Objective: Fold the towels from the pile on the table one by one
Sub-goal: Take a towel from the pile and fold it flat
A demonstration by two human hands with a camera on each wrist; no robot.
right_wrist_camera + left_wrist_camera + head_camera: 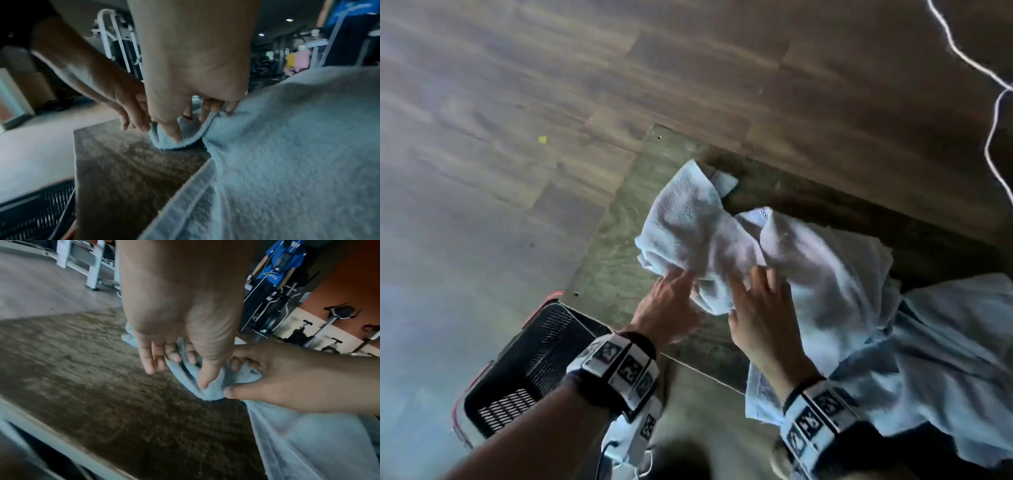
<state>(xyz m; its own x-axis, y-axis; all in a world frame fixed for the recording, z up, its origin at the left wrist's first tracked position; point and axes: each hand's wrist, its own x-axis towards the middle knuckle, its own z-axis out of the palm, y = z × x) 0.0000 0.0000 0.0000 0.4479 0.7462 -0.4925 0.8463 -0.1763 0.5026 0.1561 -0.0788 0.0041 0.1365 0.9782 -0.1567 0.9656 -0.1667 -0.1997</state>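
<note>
While both hands bunch 1 towel edge — left hand and right hand apparently pinching it — its length trails toward the pile.

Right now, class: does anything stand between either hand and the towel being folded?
Nothing visible does. The left hand and right hand both already grip the towel at its near edge on the table.

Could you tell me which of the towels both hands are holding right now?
The bunched towel at the table's far corner; both hands pinch it.
</note>
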